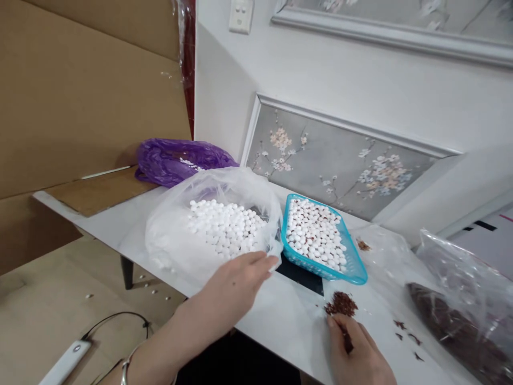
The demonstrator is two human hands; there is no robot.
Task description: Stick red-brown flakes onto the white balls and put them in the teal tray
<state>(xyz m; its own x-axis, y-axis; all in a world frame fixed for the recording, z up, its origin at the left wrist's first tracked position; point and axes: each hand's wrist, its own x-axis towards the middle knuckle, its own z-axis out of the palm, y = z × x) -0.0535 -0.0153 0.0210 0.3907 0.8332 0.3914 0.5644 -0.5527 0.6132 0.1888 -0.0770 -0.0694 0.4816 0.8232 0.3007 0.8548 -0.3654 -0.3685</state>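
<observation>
My left hand (pixel 244 280) is at the near right edge of a clear plastic bag (pixel 164 230) full of small white balls (pixel 228 224). Its fingers are pressed together on the bag's rim; the thumb is hidden. My right hand (pixel 358 347) is curled on the tabletop beside a small heap of reddish-brown flakes (pixel 342 303), and some of the flakes show between thumb and forefinger. Behind that heap, a blue plastic basket (pixel 356 270) holds more white balls with reddish-brown bits among them. The basket rests partly over a flat black object (pixel 300 275).
A purple plastic bag (pixel 160 163) with white pieces lies at the back left. On the right sits a clear bag of dark brown material (pixel 449 326). A framed flower picture (pixel 312 144) leans against the wall. White balls and a white power bank-like device (pixel 66 363) are below, left.
</observation>
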